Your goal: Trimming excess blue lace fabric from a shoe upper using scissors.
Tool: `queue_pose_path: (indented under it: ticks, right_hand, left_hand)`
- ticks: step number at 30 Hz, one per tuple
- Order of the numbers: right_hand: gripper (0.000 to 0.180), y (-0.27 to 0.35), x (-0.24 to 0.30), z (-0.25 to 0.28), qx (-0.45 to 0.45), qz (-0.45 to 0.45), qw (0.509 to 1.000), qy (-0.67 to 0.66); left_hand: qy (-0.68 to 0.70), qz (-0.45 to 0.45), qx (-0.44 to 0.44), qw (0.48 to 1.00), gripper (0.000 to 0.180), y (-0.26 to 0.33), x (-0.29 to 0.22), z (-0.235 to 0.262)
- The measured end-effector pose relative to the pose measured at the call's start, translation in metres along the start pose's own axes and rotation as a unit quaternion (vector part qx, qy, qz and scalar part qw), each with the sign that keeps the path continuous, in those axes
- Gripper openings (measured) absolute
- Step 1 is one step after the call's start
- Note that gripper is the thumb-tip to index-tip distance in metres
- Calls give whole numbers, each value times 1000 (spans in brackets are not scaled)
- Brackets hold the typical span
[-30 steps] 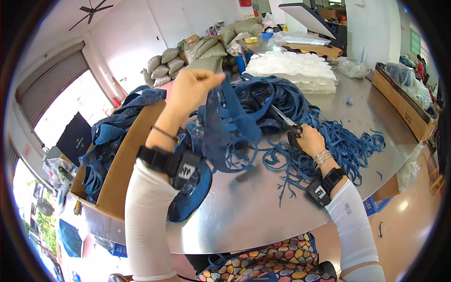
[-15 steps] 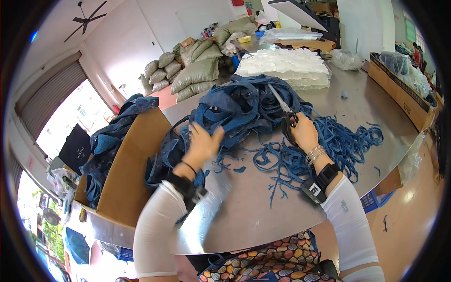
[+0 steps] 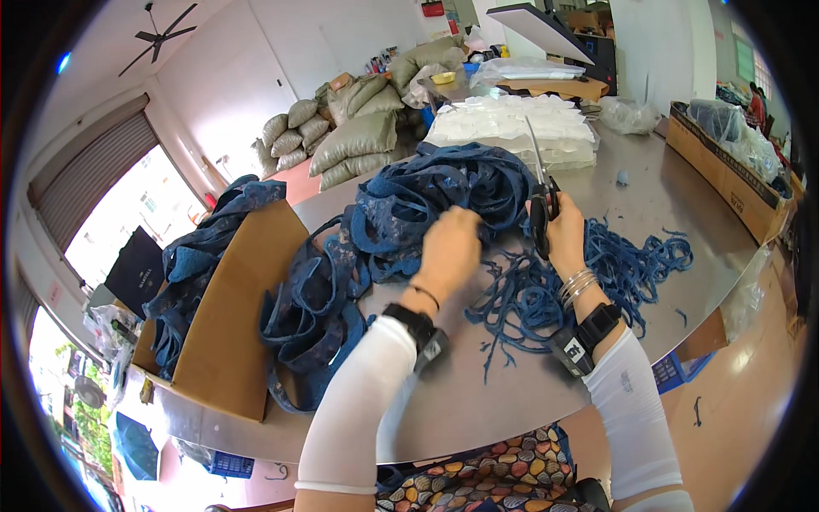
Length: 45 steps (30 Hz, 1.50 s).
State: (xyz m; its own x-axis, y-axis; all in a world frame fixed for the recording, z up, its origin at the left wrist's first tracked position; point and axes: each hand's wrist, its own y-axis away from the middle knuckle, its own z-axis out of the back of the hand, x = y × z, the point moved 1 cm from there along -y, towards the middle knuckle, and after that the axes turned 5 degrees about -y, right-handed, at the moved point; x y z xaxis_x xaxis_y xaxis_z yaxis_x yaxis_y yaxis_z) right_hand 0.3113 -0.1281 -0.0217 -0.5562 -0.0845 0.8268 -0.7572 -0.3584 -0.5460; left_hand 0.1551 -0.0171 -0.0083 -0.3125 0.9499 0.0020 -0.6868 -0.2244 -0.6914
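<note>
Right hand [image 3: 566, 237], fingers clamped round scissors [image 3: 540, 212], blades toward twelve; left hand [image 3: 452, 249], fingers curled, grip unclear, at the near side of a blue fabric heap [image 3: 444, 192] on the table [image 3: 486, 410], twelve o'clock from that hand; thin blue strips [image 3: 627, 266] at three, cardboard box [image 3: 239, 324] between eight and nine.

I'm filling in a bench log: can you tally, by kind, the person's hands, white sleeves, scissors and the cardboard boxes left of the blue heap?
Hands, left and right: 2
White sleeves: 2
Scissors: 1
Cardboard box: 1
Total: 6
</note>
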Motion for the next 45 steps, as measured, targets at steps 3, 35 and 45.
queue_pose_path:
  ticks: [3, 35, 45]
  right_hand:
    - [23, 0, 5, -7, 15, -16, 999, -41]
    - [16, -31, 47, 69, -150, -82, 853, -493]
    - [16, -42, 34, 96, -230, -46, 871, -432]
  left_hand:
    - [-148, 155, 111, 971, 32, -9, 48, -8]
    - [127, -89, 431, 889, 122, 14, -127, -64]
    - [440, 8, 247, 863, 77, -96, -169, -149]
